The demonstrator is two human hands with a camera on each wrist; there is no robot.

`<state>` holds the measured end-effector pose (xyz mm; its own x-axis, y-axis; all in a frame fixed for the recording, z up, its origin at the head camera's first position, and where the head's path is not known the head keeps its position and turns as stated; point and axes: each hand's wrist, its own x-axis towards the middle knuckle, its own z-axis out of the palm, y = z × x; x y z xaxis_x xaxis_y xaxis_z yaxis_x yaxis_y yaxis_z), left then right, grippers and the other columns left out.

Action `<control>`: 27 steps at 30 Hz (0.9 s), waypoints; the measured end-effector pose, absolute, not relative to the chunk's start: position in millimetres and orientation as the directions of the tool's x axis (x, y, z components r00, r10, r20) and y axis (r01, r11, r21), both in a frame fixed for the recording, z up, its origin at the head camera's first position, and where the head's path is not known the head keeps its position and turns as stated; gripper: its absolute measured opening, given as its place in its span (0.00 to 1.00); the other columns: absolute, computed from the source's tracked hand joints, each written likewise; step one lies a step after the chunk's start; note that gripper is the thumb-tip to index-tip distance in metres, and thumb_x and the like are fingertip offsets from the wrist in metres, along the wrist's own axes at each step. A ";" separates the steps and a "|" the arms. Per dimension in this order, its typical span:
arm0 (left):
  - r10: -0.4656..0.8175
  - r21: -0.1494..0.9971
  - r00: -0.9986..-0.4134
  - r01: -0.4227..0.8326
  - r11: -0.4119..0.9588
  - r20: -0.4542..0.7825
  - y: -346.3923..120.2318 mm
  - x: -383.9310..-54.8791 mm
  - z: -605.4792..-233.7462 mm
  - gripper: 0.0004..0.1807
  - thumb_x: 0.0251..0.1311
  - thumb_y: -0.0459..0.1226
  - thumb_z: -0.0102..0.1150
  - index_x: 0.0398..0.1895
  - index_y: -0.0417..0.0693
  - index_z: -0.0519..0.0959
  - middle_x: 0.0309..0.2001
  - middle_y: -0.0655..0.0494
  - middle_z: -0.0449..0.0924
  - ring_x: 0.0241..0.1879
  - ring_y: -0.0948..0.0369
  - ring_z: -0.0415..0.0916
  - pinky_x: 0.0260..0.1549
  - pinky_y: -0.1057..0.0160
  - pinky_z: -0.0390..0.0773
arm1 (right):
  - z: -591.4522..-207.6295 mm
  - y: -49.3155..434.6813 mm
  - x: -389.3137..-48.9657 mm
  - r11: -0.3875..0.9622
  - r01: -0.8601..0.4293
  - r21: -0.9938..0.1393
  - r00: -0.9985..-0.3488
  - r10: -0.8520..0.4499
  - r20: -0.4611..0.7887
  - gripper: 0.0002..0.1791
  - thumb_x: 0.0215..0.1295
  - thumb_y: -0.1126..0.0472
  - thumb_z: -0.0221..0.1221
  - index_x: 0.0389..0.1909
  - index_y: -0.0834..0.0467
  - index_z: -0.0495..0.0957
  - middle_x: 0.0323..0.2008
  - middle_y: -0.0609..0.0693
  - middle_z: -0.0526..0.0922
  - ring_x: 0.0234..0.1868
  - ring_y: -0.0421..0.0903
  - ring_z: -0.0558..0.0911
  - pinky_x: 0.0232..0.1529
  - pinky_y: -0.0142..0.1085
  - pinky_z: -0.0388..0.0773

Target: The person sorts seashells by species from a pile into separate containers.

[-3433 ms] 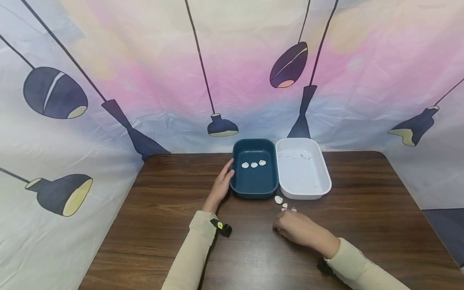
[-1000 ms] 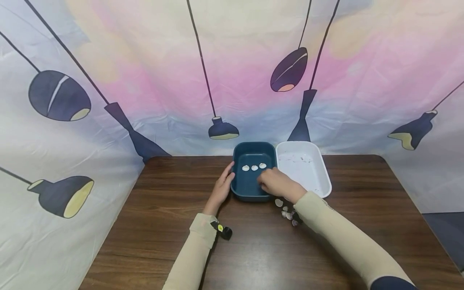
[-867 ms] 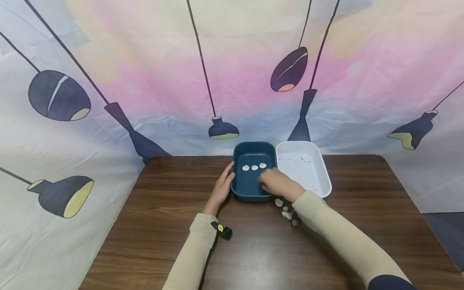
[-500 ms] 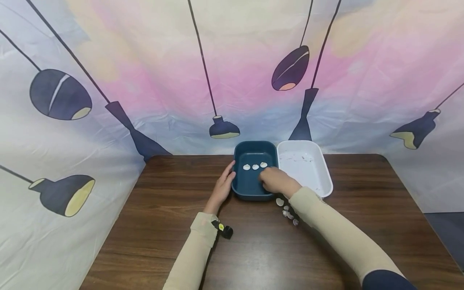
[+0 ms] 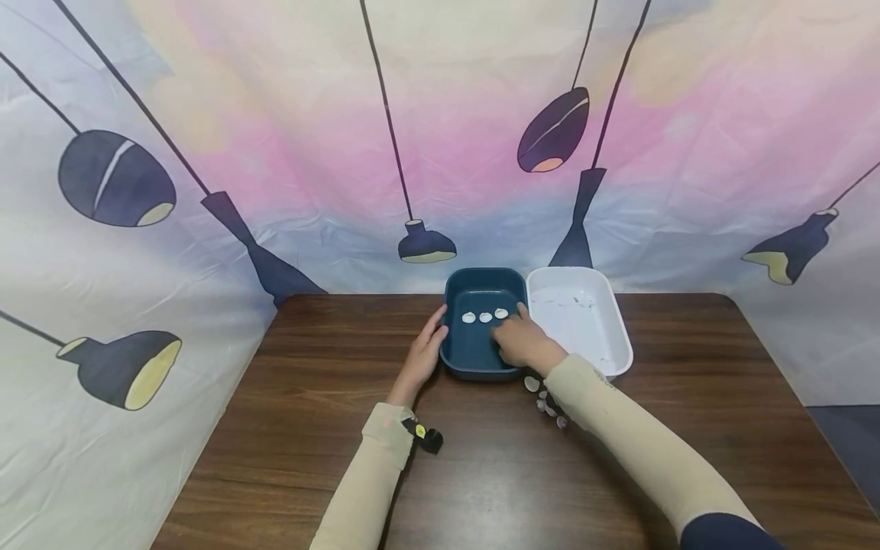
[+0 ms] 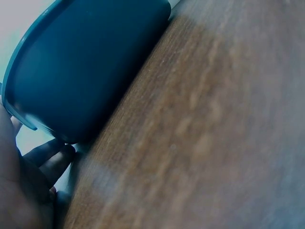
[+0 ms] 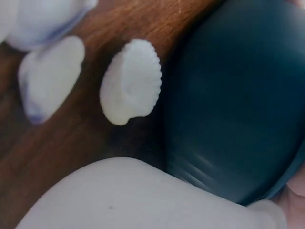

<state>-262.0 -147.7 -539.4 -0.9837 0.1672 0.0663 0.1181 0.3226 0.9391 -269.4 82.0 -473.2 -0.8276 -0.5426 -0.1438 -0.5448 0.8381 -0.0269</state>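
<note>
Against the left wall of the dark teal tray [image 5: 484,362], my left hand [image 5: 417,359] rests with its fingers extended; in the left wrist view the fingers [image 6: 58,160] touch the tray's outer side. My right hand [image 5: 524,341] reaches into the same tray over its right wall, one finger lifted towards the back. Its other fingertips are hidden, so whether they pinch anything cannot be told. Three white seashells [image 5: 485,318] lie in a row on the tray floor, just beyond that hand.
Side by side with the teal tray stands a white tray [image 5: 580,321] with small dark specks. Several loose shells [image 5: 541,401] lie on the wooden table [image 5: 330,428] below the right forearm; a ridged white shell [image 7: 131,83] shows large in the right wrist view. Patterned cloth hangs behind.
My right hand has gone from the loose shells on the table up into the teal tray. Since half a second ago, one of its fingers has lifted. The left hand stays put.
</note>
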 end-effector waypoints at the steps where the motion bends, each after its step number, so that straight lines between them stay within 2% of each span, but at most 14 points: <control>1: 0.168 0.940 -0.984 0.116 0.321 0.064 -147.6 -261.7 -539.5 0.28 0.85 0.47 0.41 0.84 0.62 0.60 0.83 0.55 0.58 0.81 0.50 0.53 0.77 0.41 0.55 | -473.7 82.7 -269.0 0.844 -0.535 -0.028 -0.833 -0.533 -0.149 0.12 0.72 0.65 0.61 0.52 0.61 0.86 0.49 0.59 0.88 0.59 0.61 0.83 0.77 0.67 0.48; 4: 0.172 0.942 -0.983 0.112 0.317 0.059 -147.5 -261.4 -540.0 0.28 0.85 0.46 0.41 0.84 0.62 0.60 0.83 0.55 0.57 0.81 0.50 0.53 0.77 0.40 0.55 | -474.6 85.4 -268.6 0.851 -0.522 -0.048 -0.840 -0.523 -0.141 0.11 0.72 0.65 0.61 0.51 0.60 0.86 0.49 0.59 0.88 0.58 0.61 0.82 0.76 0.71 0.46; 7: 0.173 0.943 -0.983 0.111 0.314 0.058 -147.8 -261.4 -540.2 0.28 0.85 0.46 0.41 0.84 0.62 0.60 0.83 0.55 0.57 0.81 0.50 0.53 0.77 0.40 0.55 | -471.1 89.1 -268.9 0.838 -0.537 -0.097 -0.834 -0.544 -0.089 0.05 0.70 0.67 0.61 0.39 0.58 0.86 0.37 0.55 0.87 0.50 0.57 0.85 0.74 0.73 0.48; 11: 0.171 0.943 -0.983 0.112 0.314 0.060 -148.8 -262.0 -540.3 0.28 0.85 0.46 0.41 0.84 0.63 0.60 0.83 0.54 0.57 0.81 0.50 0.53 0.77 0.40 0.55 | -452.5 96.9 -268.0 0.801 -0.574 -0.174 -0.813 -0.583 -0.003 0.10 0.67 0.73 0.60 0.30 0.55 0.82 0.25 0.47 0.81 0.39 0.52 0.85 0.71 0.75 0.53; 14: 0.166 0.940 -0.984 0.111 0.323 0.059 -149.0 -261.8 -540.3 0.28 0.85 0.48 0.41 0.84 0.63 0.60 0.83 0.54 0.57 0.81 0.50 0.53 0.77 0.40 0.55 | -436.0 104.4 -264.9 0.782 -0.588 -0.208 -0.804 -0.594 0.041 0.12 0.65 0.76 0.58 0.34 0.56 0.84 0.28 0.46 0.83 0.40 0.52 0.85 0.71 0.75 0.53; 20: 0.169 0.938 -0.983 0.118 0.327 0.064 -148.8 -261.2 -539.8 0.29 0.85 0.52 0.41 0.85 0.64 0.59 0.83 0.54 0.57 0.81 0.49 0.53 0.76 0.39 0.56 | -415.0 115.5 -253.5 0.771 -0.598 -0.219 -0.799 -0.593 0.098 0.13 0.66 0.76 0.58 0.40 0.57 0.86 0.34 0.49 0.87 0.45 0.54 0.86 0.71 0.75 0.54; 27: 0.162 0.933 -0.985 0.115 0.341 0.063 -147.7 -262.1 -540.4 0.29 0.85 0.53 0.40 0.84 0.66 0.59 0.83 0.56 0.57 0.81 0.50 0.54 0.76 0.40 0.56 | -410.7 127.7 -233.7 0.758 -0.610 -0.230 -0.791 -0.599 0.125 0.12 0.66 0.73 0.61 0.46 0.61 0.87 0.41 0.54 0.89 0.48 0.55 0.86 0.70 0.72 0.60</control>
<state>-262.1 -147.7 -540.4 -0.9848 0.1621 0.0626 0.1154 0.3408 0.9330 -233.7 127.7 -410.7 -0.7910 -0.5989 0.1251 -0.6103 0.7580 -0.2302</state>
